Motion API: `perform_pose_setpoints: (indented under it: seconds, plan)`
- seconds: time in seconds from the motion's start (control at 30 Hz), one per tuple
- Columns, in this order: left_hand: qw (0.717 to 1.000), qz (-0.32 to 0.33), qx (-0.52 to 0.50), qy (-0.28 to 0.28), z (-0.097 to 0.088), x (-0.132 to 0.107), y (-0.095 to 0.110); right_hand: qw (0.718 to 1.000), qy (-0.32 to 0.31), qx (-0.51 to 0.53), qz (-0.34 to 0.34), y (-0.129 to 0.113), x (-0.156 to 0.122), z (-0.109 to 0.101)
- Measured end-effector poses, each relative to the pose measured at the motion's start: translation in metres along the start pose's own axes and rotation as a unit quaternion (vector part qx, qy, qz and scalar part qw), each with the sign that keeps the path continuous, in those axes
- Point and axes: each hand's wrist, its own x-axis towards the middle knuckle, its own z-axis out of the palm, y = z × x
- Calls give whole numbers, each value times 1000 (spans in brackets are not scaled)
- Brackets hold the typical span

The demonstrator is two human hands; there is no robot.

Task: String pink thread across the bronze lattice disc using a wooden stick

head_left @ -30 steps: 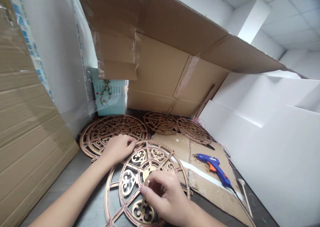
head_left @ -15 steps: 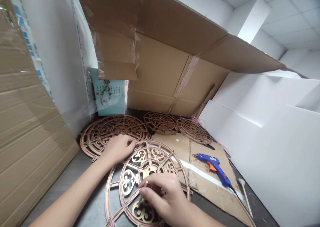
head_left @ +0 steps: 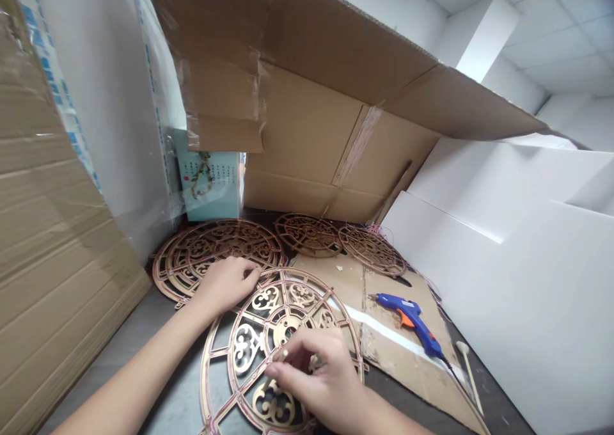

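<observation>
A round gold openwork panel (head_left: 238, 393) with scroll ornaments and reddish wire along its ribs lies flat before me. My left hand (head_left: 231, 283) rests on its far left rim, fingers closed at the edge; what they pinch, if anything, is hidden. Over the panel's lower middle, my right hand (head_left: 319, 371) grips a thin pale wooden stick (head_left: 270, 379) between thumb and fingers. The stick slants down toward a scroll ornament (head_left: 274, 406); whether its tip touches is hard to tell.
Behind lie stacked round panels (head_left: 165, 265) and two others, one at the back (head_left: 307, 233), one farther right (head_left: 371, 249). A blue glue gun (head_left: 407, 313) rests on a cardboard sheet (head_left: 384, 352). Beside it lies a white-headed stick (head_left: 470, 374). A light-blue box (head_left: 215, 189) stands back left.
My right hand has shifted very slightly and the stick in it has tilted a little. My left hand stays in place on the panel's rim.
</observation>
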Motion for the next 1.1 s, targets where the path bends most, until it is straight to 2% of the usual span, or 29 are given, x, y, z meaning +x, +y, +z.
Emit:
perform_pose_setpoints:
  seconds: [0.27, 0.4, 0.67, 0.83, 1.1]
  plan:
    - [1000, -1, 1, -4, -2, 0, 2, 998, -26, 2, -60, -3, 0, 0]
    - [1000, -3, 3, -3, -2, 0, 1, 994, -48, -39, -89, -7, 2, -2]
    - [1000, -3, -1, -4, -2, 0, 2, 994, -24, -58, -94, 1, 0, -2]
    - [1000, -1, -2, -2, -1, 1, 1, 993, -19, -84, -83, -2, 2, -4]
    - [1000, -2, 4, -2, 0, 1, 0, 990, -78, -105, -60, 0, 0, -6]
